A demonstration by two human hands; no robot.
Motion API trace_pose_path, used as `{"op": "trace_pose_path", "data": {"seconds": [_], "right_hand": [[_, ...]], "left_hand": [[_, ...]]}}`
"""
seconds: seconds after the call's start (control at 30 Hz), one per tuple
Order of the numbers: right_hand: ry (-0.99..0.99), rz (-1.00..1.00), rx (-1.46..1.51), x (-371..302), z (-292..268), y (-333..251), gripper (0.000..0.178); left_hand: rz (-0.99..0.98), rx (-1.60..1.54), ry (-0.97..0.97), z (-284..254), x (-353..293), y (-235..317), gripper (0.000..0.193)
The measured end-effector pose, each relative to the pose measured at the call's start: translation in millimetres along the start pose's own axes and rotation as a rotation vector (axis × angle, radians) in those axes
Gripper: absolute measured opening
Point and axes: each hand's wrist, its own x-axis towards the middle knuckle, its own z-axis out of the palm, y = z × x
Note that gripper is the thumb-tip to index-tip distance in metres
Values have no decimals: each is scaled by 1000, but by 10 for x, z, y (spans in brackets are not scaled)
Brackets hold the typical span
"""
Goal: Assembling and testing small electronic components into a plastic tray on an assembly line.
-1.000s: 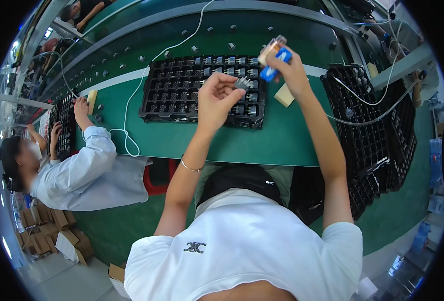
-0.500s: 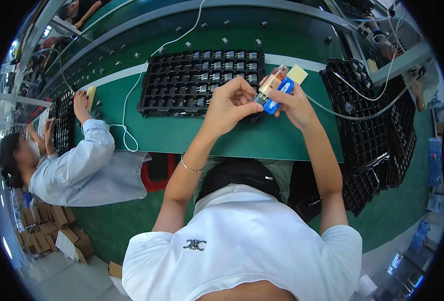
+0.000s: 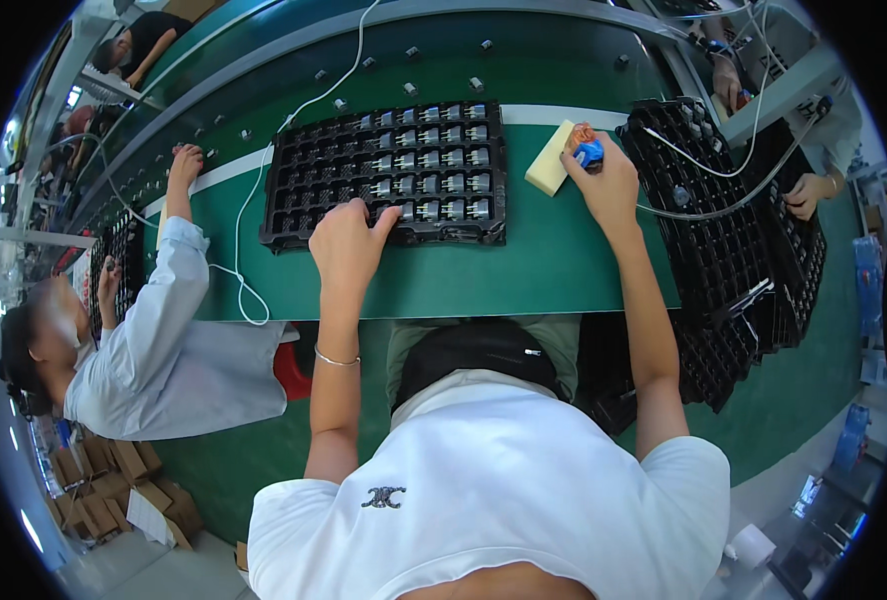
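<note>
Space had opened between the left hand [image 3: 346,245] and the right hand [image 3: 611,187], which had met half a second earlier at the blue-and-amber handheld tool [image 3: 589,153]. The left had come to the front of the black compartmented tray [image 3: 298,190], thumb apart from curled fingers, near small pinned components [image 3: 451,209]. The right stayed clamped on the tool, now just beside the pale yellow block [image 3: 546,168]. A co-worker's arm [image 3: 170,268] reached farther forward.

At the green table [image 3: 443,285]
Left hand [image 3: 346,240] curls over a black tray [image 3: 308,172]; right hand [image 3: 611,188] grips a blue-and-orange object [image 3: 588,153] beside a pale yellow block [image 3: 545,172].
</note>
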Motion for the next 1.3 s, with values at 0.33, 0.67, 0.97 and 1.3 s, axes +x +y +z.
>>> {"op": "trace_pose_path", "data": {"seconds": [0.33,0.67,0.97,1.3], "right_hand": [[26,1,2,-6,97,10,38],[26,-2,-3,8,123,21,39],[9,9,0,80,163,25,41],[-91,25,-45,882,571,185,50]], "left_hand": [[-14,-552,54,-13,142,36,22],[79,-1214,-10,413,305,428,27],[38,-1220,-62,509,320,402,25],[4,-1216,-154,507,332,364,20]]}}
